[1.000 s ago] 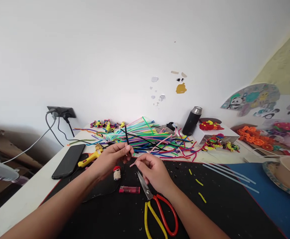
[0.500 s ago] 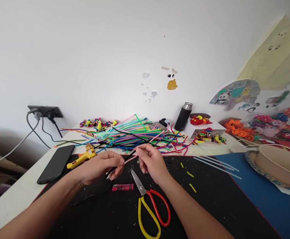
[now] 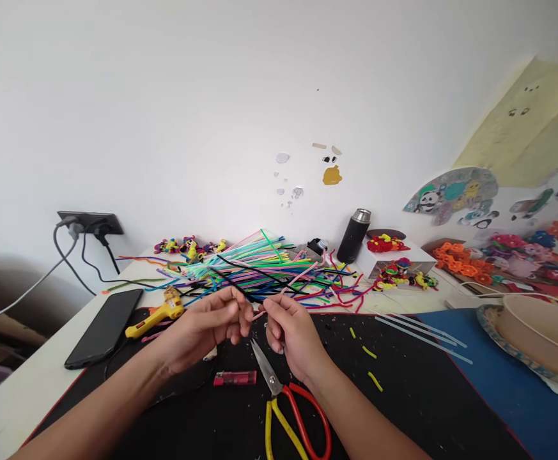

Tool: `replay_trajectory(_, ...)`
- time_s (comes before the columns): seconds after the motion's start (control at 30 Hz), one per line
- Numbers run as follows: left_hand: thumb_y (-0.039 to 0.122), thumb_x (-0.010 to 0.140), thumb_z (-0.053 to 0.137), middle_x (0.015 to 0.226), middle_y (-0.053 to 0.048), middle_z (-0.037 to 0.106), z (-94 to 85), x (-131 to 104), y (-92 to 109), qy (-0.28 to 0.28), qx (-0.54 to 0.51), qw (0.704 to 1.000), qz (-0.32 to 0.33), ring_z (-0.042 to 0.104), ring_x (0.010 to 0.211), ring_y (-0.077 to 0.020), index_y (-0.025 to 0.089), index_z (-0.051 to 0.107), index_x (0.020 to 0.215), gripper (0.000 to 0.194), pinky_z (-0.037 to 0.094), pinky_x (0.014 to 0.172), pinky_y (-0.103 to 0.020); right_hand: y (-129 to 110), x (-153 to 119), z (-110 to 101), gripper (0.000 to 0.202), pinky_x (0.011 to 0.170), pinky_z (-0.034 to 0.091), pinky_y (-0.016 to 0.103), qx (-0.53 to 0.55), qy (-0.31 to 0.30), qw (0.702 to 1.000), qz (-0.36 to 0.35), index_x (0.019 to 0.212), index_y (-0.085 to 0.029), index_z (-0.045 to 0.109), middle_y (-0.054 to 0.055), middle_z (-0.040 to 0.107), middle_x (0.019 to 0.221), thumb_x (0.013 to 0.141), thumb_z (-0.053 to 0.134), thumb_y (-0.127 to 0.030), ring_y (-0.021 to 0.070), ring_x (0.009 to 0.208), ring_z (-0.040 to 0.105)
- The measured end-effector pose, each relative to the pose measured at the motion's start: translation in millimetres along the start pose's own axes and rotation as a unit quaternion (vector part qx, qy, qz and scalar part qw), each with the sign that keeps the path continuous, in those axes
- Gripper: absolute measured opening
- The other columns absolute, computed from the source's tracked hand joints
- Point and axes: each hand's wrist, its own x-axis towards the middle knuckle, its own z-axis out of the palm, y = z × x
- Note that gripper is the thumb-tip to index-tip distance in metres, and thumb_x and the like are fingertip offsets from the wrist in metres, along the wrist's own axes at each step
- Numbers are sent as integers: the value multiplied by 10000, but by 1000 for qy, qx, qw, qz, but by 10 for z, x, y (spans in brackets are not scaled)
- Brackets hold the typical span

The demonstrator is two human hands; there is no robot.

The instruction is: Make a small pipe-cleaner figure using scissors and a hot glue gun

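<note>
My right hand pinches a black pipe cleaner between thumb and forefinger. The black strand slants up and left, past the fingers of my left hand. A short pink pipe cleaner sticks out from the same pinch toward the left. My left hand is beside it with loosely curled fingers, thumb and fingertips apart, and nothing plainly gripped. Below the hands lie scissors with one yellow and one red handle, blades partly spread, and a pink lighter.
A pile of coloured pipe cleaners spreads along the wall. Left are a yellow glue gun and a phone. A black bottle stands behind. Yellow scraps and clear glue sticks lie on the right.
My left fingers have loosened from the black pipe cleaner, which now points up and left behind them. The right hand keeps its pinch. The view has tilted slightly up.
</note>
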Motion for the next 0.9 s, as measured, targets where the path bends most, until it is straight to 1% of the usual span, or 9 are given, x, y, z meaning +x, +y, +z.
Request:
replay_trajectory(0.07,383,769,964,861,-45,741,31,4,-51,21,32,999,-16,686,717,-153,175,664,977,420,525,631,-234,19,-10,11,454,347,227,180,-9,-9,1000,4,814,-185,633,-116,454,462,784,841,-588,52,327,387)
replay_trajectory(0.1,384,769,966,834,-36,740,42,4,-72,32,41,998,-19,682,701,-146,177,658,991,432,522,634,-232,27,-15,17,459,347,229,180,-15,-13,1000,7,811,-189,625,-114,463,458,787,840,-593,54,324,391)
replay_trajectory(0.23,488,733,970,721,0,706,71,17,-115,69,66,995,-1,631,619,-122,177,674,1000,506,485,592,-219,36,-36,39,462,346,222,182,-29,-21,999,11,833,-197,616,-117,471,452,799,825,-607,57,317,393)
replay_trajectory(0.3,538,712,965,690,9,689,83,31,-115,84,110,990,15,610,600,-120,175,695,958,515,472,574,-221,34,-45,44,450,346,220,182,-44,-20,999,7,844,-196,621,-119,471,452,804,817,-599,58,319,388)
replay_trajectory(0.43,613,715,922,674,1,685,83,48,-96,118,237,963,56,613,622,-146,174,731,887,508,485,589,-248,25,-53,39,416,352,239,184,-80,-29,996,3,846,-193,634,-110,486,452,820,792,-576,63,330,399)
replay_trajectory(0.53,678,732,871,681,-9,693,52,37,-65,145,289,943,78,621,629,-164,178,735,874,537,500,594,-270,9,-46,25,407,354,243,190,-88,-47,995,17,856,-189,651,-103,499,460,822,783,-573,69,333,410)
replay_trajectory(0.63,714,743,836,666,-14,697,17,17,-19,159,318,929,104,636,622,-177,184,727,868,556,512,597,-282,-5,-27,2,410,350,228,193,-84,-45,995,27,880,-179,681,-101,497,468,814,785,-570,70,334,410)
replay_trajectory(0.73,702,769,820,672,-22,708,-5,-1,30,166,344,916,121,637,613,-175,184,730,870,536,517,599,-280,-11,-13,-16,411,353,227,193,-81,-37,996,27,907,-171,705,-101,491,478,814,787,-562,69,341,413)
replay_trajectory(0.9,686,786,804,694,-27,719,-10,-17,59,159,371,907,119,633,622,-174,181,739,868,515,513,605,-276,-23,-26,-1,420,356,226,195,-81,-39,995,37,933,-177,699,-99,507,492,802,804,-562,68,347,409)
